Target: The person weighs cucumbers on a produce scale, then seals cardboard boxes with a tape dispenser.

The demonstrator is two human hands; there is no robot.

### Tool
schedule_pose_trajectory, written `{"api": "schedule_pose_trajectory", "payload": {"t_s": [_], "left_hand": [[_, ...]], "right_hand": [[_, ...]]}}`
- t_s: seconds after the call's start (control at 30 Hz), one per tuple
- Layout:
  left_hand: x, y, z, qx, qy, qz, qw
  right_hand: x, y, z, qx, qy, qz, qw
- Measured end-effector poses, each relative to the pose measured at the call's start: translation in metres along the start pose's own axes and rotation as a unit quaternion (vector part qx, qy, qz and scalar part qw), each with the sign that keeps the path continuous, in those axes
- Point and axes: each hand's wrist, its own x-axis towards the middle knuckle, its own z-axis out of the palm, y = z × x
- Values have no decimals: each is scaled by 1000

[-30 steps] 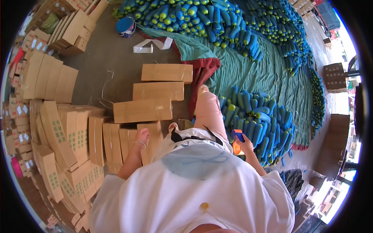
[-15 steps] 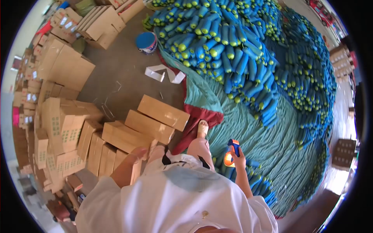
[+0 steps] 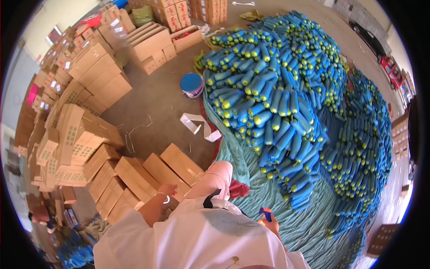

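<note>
The right hand (image 3: 271, 223) grips a blue-and-orange handheld tape dispenser (image 3: 265, 212), out over a wrinkled green cloth (image 3: 255, 197) with a dark red border (image 3: 238, 188). The left hand (image 3: 167, 190), with a pale band at its wrist, is slightly blurred but looks empty, its fingers loosely open just beside long, brown cardboard cartons (image 3: 181, 164). Over the last second the view has swung leftward and the body has turned with it, bringing more of the big heap of elongated green produce in blue mesh sleeves (image 3: 280, 101) in ahead of the hands; the dispenser has stayed in the right hand, so this reads as moving about rather than taping. Ahead of the left hand, a round bucket with a blue lid (image 3: 191, 82) stands near the cloth's edge, and a folded white strip (image 3: 193, 122) lies nearer, partly on that edge. As for writing, the stacked cartons with green printing (image 3: 69, 136) beyond the left hand carry green characters, and cartons with red markings (image 3: 168, 17) stand farther ahead, some others bearing pale labels; all of it is too small to read, and no brand can be made out on the bucket or dispenser.
</note>
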Motion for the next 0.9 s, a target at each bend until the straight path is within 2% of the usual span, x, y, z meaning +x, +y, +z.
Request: {"api": "schedule_pose_trajectory", "payload": {"t_s": [0.03,0.07,0.13,0.23,0.27,0.3,0.33,0.37,0.47,0.53,0.57,0.63,0.67,0.7,0.73,0.77,0.83,0.9], "left_hand": [[8,-23,1,-50,3,-65,997],[9,-41,2,-75,14,-90,993],[11,-63,-1,-81,14,-120,989],[32,-82,-3,-95,3,-178,979],[46,-79,-4,-101,5,-177,979],[59,-77,-6,-117,18,-177,977],[73,-74,-8,-133,30,-177,975],[83,-61,-17,-138,27,-175,974],[135,-18,-50,-126,-3,-144,982],[189,-13,-73,-273,53,-54,959],[195,-2,-93,-263,47,-53,962],[197,67,-148,-230,63,-46,970],[208,79,-169,-312,88,-68,944],[198,95,-187,-306,82,-80,945],[184,119,-212,-274,102,-42,955],[182,135,-236,-239,123,2,963],[192,134,-264,-208,115,-25,971],[203,123,-278,-230,104,-47,966]], "right_hand": [[6,-4,-6,-14,-25,2,1000],[10,-14,-12,-16,-36,-9,999],[29,-26,-20,-42,-19,3,999],[67,-59,-36,-28,-23,-44,998],[61,-96,-49,-56,20,-69,996],[89,-97,-41,4,38,-95,995],[98,-120,-45,-7,66,-123,990],[101,-156,-51,-18,95,-149,984],[133,-242,-49,-11,72,-155,985],[141,-305,-44,-15,53,-157,986],[134,-340,-41,-11,54,-170,984],[168,-374,-15,-34,59,-211,975],[178,-400,-13,-90,53,-225,969],[182,-427,-10,-146,37,-234,960],[157,-477,-23,-178,-3,-184,967],[166,-499,-18,-168,15,-242,956],[172,-544,-12,-139,48,-246,958],[172,-587,-11,-83,29,-231,969]]}}
